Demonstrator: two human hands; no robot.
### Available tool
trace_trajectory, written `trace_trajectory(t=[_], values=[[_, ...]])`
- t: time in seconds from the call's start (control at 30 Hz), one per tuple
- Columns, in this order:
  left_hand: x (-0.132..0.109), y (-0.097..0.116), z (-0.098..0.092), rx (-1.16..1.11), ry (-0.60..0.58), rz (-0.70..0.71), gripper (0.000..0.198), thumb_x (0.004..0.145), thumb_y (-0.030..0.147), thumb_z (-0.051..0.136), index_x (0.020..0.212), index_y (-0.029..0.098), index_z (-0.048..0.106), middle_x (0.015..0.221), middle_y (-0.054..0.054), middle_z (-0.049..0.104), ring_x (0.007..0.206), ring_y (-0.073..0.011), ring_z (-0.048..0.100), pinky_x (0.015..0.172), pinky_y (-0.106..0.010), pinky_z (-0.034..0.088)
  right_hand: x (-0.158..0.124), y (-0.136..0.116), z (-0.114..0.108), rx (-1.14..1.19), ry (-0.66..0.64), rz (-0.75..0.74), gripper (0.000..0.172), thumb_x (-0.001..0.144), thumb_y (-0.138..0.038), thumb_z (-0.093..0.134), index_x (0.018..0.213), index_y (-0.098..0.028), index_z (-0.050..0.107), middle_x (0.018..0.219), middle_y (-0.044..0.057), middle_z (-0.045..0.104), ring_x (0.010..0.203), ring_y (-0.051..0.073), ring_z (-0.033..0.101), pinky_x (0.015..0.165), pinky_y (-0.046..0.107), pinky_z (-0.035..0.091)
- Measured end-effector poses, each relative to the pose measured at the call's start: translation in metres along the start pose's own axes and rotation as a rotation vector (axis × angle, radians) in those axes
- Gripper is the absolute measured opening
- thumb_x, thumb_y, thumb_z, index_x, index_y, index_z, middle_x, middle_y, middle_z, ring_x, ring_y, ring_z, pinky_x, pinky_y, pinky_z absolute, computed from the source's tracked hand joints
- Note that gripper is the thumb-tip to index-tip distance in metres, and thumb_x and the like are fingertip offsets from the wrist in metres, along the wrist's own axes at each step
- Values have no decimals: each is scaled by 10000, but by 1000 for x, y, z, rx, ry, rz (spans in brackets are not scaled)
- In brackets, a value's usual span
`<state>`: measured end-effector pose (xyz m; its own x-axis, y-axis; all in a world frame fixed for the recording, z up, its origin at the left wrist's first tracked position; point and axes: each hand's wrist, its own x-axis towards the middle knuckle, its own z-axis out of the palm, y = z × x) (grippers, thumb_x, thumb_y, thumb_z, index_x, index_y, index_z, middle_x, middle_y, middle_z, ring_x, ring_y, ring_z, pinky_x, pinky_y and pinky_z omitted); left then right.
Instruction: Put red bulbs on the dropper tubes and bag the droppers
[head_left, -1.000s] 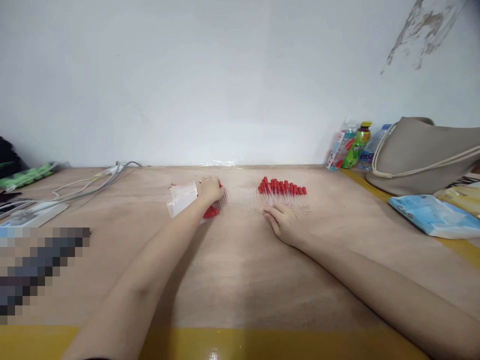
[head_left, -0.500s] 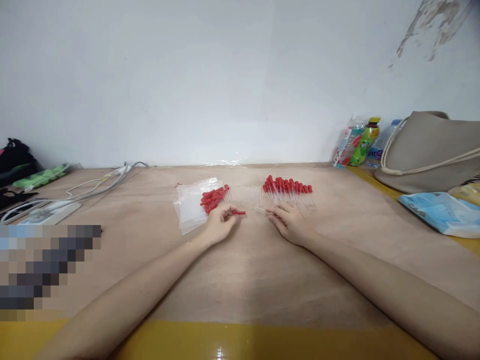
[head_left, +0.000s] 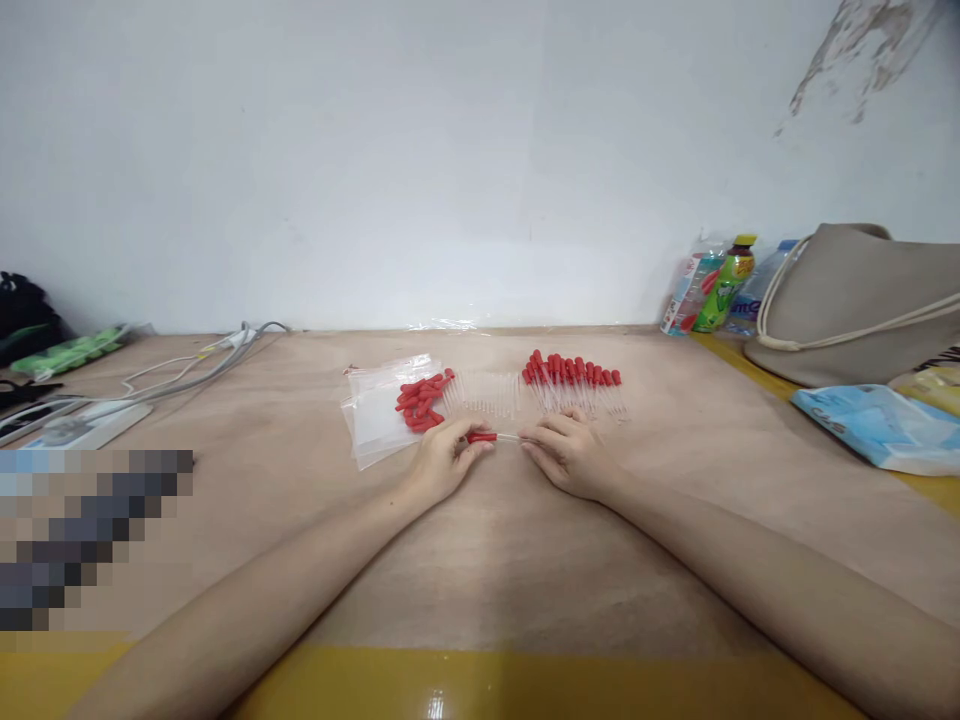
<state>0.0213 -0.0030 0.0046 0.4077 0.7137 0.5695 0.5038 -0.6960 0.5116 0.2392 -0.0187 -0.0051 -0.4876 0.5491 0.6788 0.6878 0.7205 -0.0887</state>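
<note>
Behind our brown table (head_left: 450, 570) rises a pale wall (head_left: 375, 150); near the middle, between our hands, the left hand (head_left: 444, 458) has its fingers pinched on a red dropper bulb (head_left: 484, 437), while the right hand (head_left: 574, 455) grips a clear slender tube (head_left: 508, 436) in its fingers. We'd do best keeping both in one line, holding the tube near the join and pressing gently, since it may snap. The bulb looks smooth and elongated, the tube thin, straight and see-through; whether they're joined, we cannot tell.
</note>
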Motion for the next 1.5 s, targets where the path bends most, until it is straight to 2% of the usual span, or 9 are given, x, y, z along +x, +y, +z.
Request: trace_trajectory(t=[0.17,0.37,0.5,0.7,0.97,1.5], values=[[1,1,-2,-1,-27,71,139,814,246,548,924,202,622,936,-33,629,879,-149,581,795,-269,458,0,-1,0,56,-32,-12,216,876,-258,417,922,-194,618,792,40,636,719,127,543,770,308,313],[0,4,-3,3,-112,67,163,849,277,490,893,201,628,837,-30,638,774,-148,590,709,-264,462,1,2,0,99,-37,-35,214,877,-244,427,949,-206,626,787,27,639,720,122,553,760,314,301],[-2,6,-4,-5,-150,90,180,859,280,471,897,197,626,832,-30,640,772,-148,587,709,-259,452,2,4,-1,44,-57,-68,222,877,-252,433,972,-222,631,790,19,637,677,112,536,743,311,283],[-2,6,-5,26,-211,130,199,875,276,446,893,187,624,821,-30,636,754,-138,575,703,-247,437,5,4,-6,-114,-81,-154,244,860,-172,411,948,-210,636,762,19,623,644,105,491,680,299,237],[-4,1,-1,97,-180,204,196,869,294,463,881,161,606,739,-26,594,666,-120,530,628,-226,406,4,-8,-5,-169,-53,-157,216,842,-181,422,755,-161,618,638,7,548,587,103,409,646,300,198],[-4,-1,-1,135,-214,305,147,865,254,460,899,159,567,773,-33,581,683,-120,528,625,-226,407,10,-13,1,-104,-180,-124,280,875,-216,352,716,-145,572,617,5,556,514,89,359,653,296,192]])
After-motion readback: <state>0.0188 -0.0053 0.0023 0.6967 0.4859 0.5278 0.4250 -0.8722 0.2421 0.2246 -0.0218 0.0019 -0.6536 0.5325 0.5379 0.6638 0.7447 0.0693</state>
